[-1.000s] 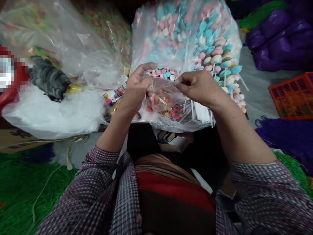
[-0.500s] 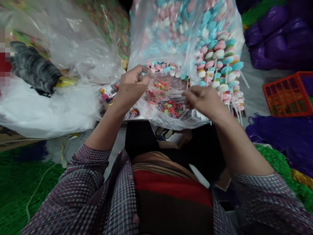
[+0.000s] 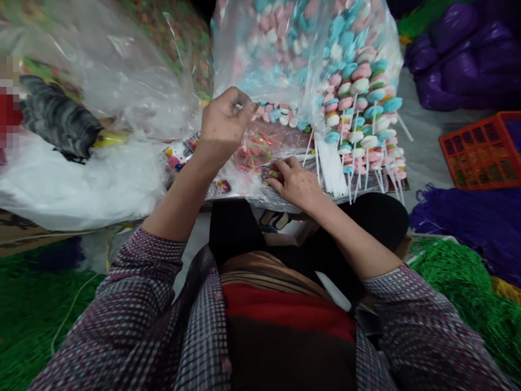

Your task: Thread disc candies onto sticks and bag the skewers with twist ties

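Observation:
My left hand [image 3: 223, 122] is raised and pinched shut on the top edge of a small clear plastic bag [image 3: 260, 152] that holds red, green and orange ring sweets. My right hand [image 3: 296, 183] is lower, fingers curled down onto the ring sweets at the bag's bottom. Whether it grips any sweet I cannot tell. Right behind stands a big clear bag of pink, blue and white lollipops [image 3: 350, 92], their white sticks [image 3: 331, 168] pointing toward me beside my right hand.
A large crumpled clear bag [image 3: 122, 81] and a white bag [image 3: 77, 184] lie at the left. An orange crate [image 3: 484, 149] sits at the right. Purple bundles [image 3: 459, 65], purple fringe [image 3: 468, 217] and green fringe [image 3: 456, 277] surround it.
My left hand has lifted the bag's edge higher. My right hand has let go of the edge and dropped down onto the ring sweets.

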{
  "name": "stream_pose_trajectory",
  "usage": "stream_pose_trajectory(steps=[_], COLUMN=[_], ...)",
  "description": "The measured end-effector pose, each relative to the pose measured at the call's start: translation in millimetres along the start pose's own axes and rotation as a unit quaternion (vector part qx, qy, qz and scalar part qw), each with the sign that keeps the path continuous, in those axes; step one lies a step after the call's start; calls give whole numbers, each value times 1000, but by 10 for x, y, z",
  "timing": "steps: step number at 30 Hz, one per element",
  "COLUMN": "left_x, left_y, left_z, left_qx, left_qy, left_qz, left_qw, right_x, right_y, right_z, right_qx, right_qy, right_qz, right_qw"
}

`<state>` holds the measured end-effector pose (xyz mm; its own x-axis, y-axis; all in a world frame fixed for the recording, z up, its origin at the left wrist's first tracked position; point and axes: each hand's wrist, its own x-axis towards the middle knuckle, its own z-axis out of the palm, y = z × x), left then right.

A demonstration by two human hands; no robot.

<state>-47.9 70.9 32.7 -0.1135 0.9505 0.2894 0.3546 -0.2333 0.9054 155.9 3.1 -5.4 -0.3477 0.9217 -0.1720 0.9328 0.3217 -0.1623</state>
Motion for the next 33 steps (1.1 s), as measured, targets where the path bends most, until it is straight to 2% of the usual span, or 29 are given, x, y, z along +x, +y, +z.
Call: stream_pose_trajectory(steps=[4,9,12,14,16,18,21,22,24,26,28,33], left_x=[-6,-37,-96,-145,-189,-223,-254,-259,-260,-245,-216,-135], left_y=[-41,-34,-20,-33,-73,-130,-183,-182,-151,-102,-61,-29], left_z=[-20,-6,-18,-33,-42,-37,-3,13,50,90,127,170], left_qx=[-17,-20,7,21,26,25,17,12,-6,-30,-55,-91], left_qy=[0,-8,-31,-43,-52,-61,-61,-60,-61,-57,-48,-47], left_qz=[-7,-7,-9,6,28,44,50,49,40,26,14,-2], left_qw=[1000,1000,999,999,998,997,997,997,997,998,997,995], right_x=[3,48,102,140,163,151,67,31,-21,-15,69,411], right_y=[78,90,148,225,315,398,471,474,442,365,262,35], right_z=[50,116,149,149,108,1,-314,-451,-726,-932,-1017,-863], right_qx=[-1,-19,37,124,254,401,558,584,605,600,561,354], right_qy=[-4,9,43,63,71,67,55,58,70,93,119,160], right_qz=[-33,-15,-4,20,62,101,116,108,82,44,-3,-58], right_qw=[999,1000,998,990,963,908,820,803,789,794,819,920])
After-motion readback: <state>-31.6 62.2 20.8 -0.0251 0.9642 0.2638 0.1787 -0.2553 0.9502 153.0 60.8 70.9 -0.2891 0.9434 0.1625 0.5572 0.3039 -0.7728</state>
